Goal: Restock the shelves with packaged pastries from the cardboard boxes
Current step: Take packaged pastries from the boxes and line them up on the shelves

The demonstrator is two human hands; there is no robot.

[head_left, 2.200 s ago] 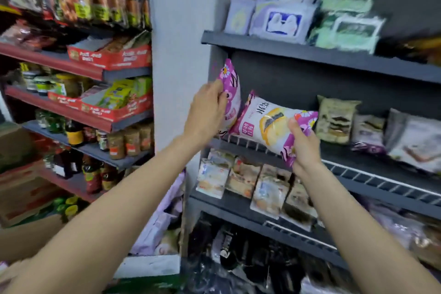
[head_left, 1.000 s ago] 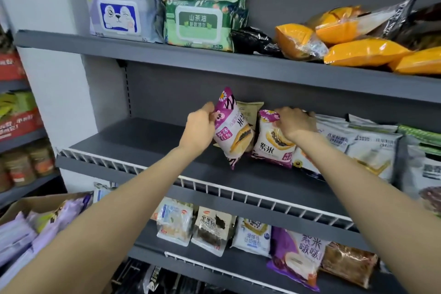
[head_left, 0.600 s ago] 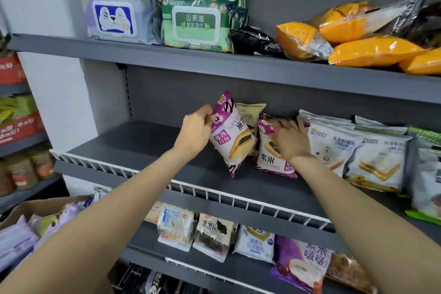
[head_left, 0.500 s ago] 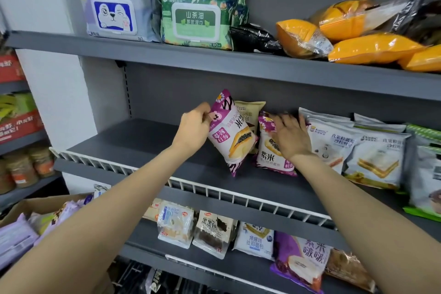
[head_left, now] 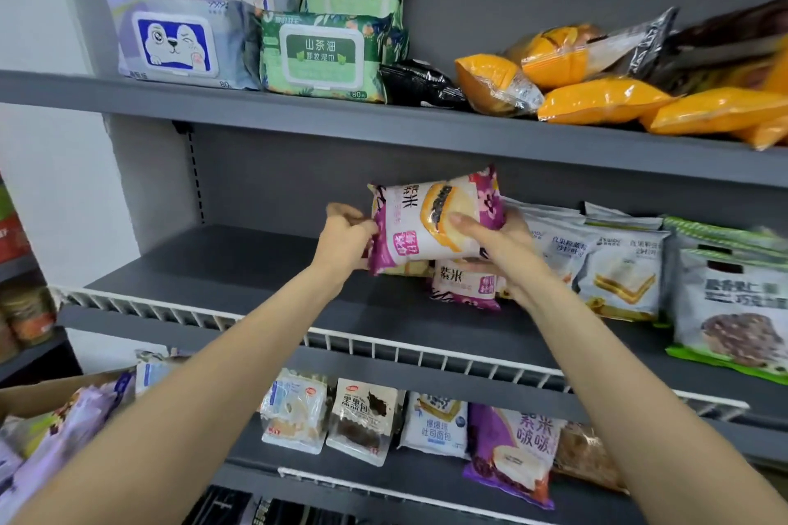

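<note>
a person's two bare arms reach up to a grey middle shelf (head_left: 239, 269) with a white wire front rail. both hands hold one purple-and-white pastry packet (head_left: 430, 222) sideways in the air above the shelf floor. the left hand (head_left: 345, 239) pinches the packet's left sealed end, fingers curled. the right hand (head_left: 494, 243) grips the right end, thumb across the front, its other fingers hidden behind the wrapper. just below, a second purple pastry packet (head_left: 464, 283) stands on the shelf, its top covered by the held packet and the right wrist. to its right stand white sandwich-bread packets (head_left: 618, 273), the farthest cut off by the frame edge. the upper shelf carries wet-wipe packs (head_left: 320, 55) and orange bags (head_left: 605, 98), blurred at far right. the lower shelf shows more pastry packets (head_left: 362, 418), partly hidden by the arms. at bottom left, a cardboard box (head_left: 25, 396) of purple packets is cut off and blurred.
</note>
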